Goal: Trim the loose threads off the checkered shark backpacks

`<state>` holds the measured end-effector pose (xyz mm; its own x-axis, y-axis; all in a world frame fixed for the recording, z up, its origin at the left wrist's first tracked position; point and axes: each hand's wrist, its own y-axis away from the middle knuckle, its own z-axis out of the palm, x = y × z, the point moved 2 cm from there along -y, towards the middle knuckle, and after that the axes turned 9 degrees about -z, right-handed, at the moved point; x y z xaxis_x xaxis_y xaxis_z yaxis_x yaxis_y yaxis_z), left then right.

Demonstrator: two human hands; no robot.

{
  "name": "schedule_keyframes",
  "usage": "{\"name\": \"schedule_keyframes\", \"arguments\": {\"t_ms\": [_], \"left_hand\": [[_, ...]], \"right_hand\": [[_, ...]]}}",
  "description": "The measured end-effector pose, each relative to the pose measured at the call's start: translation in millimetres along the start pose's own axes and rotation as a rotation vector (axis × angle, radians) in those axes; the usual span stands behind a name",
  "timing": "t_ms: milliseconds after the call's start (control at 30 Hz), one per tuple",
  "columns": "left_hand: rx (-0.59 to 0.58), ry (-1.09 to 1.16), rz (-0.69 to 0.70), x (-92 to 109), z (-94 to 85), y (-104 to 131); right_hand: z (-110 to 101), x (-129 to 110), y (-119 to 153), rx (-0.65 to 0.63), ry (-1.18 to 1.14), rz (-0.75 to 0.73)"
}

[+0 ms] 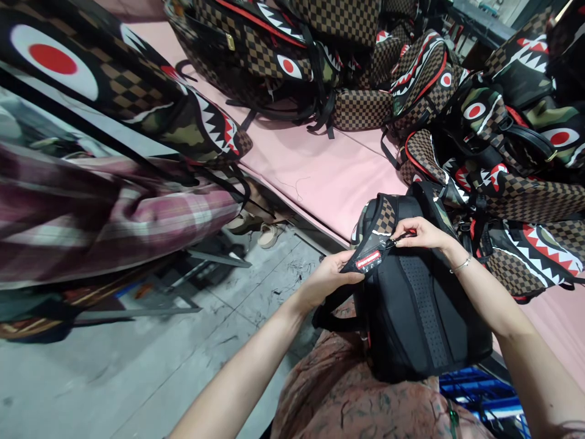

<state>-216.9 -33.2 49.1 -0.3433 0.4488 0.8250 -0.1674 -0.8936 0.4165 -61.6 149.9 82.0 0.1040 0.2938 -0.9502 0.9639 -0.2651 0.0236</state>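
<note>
A black backpack (pixel 425 317) rests on my lap against the table edge, its padded back panel facing up. One of its shoulder straps (pixel 381 228) carries a checkered and camouflage print and a red label under clear plastic. My left hand (pixel 331 277) is closed on the strap's edge beside that label. With thumb and fingers pinched, my right hand (pixel 420 235) grips a small black piece at the strap, perhaps a clip or webbing end; its exact kind is partly hidden by the fingers.
A pink-covered table (pixel 292 152) runs diagonally, with several checkered shark-face backpacks (pixel 439 79) piled along its far side. At left, a person in a plaid sleeve (pixel 114 219) is beside another such backpack (pixel 137 91). Sandals (pixel 269 236) show on the grey floor (pixel 219 341).
</note>
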Motion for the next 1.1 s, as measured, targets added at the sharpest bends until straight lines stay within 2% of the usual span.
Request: {"name": "schedule_keyframes", "arguments": {"t_ms": [367, 767, 833, 967, 1000, 1033, 1100], "left_hand": [[0.064, -0.14, 0.055, 11.3, 10.1, 4.2], [0.116, -0.187, 0.102, 15.6, 18.3, 0.6], [0.131, -0.143, 0.095, 14.9, 18.8, 1.7], [0.092, 0.02, 0.099, 10.3, 19.0, 4.4], [0.073, 0.054, 0.108, 8.8, 18.5, 4.8], [0.053, 0.08, 0.115, 7.3, 17.6, 5.1], [0.029, 0.121, 0.115, 4.1, 14.8, 4.6]], "right_hand": [[15.8, -11.4, -2.3, -0.073, 0.081, -0.088], [32.5, -37.7, -6.6, -0.122, 0.192, -0.227], [35.3, -35.2, -7.7, -0.05, 0.179, -0.222], [29.1, -20.8, -5.4, 0.364, 0.111, -0.176], [26.0, -16.8, -3.1, 0.434, 0.125, -0.174], [22.9, -13.2, -0.3, 0.463, 0.159, -0.182], [17.5, -8.1, 7.0, 0.44, 0.255, -0.228]]}}
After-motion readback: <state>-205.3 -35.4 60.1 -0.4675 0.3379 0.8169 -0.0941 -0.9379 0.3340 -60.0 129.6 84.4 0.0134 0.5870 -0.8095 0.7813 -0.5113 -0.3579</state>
